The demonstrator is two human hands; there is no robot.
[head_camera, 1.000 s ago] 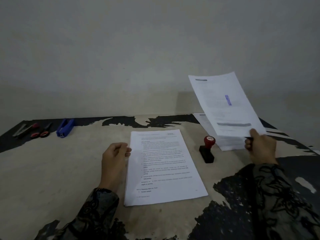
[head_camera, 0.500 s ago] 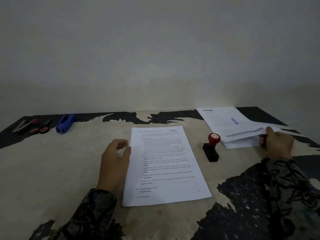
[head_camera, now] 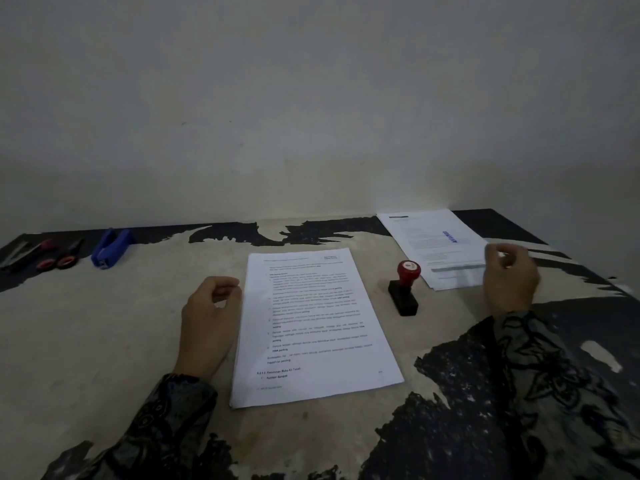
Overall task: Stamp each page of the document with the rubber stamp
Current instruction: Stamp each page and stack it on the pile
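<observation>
The table point(head_camera: 104, 341) holds the unstamped stack point(head_camera: 311, 323) at centre and the stamped pile point(head_camera: 436, 247) far right. Both hands grasp nothing – left point(head_camera: 207, 323) loosely curled beside the stack, right point(head_camera: 509, 278) by the pile. Judged between pages; next – grasp the stamp point(head_camera: 405, 289), standing between stack and pile

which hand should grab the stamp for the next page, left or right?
Right, probably. The right hand hangs free just right of the rubber stamp. The left hand sits across the unstamped stack, better placed to steady it.
</observation>
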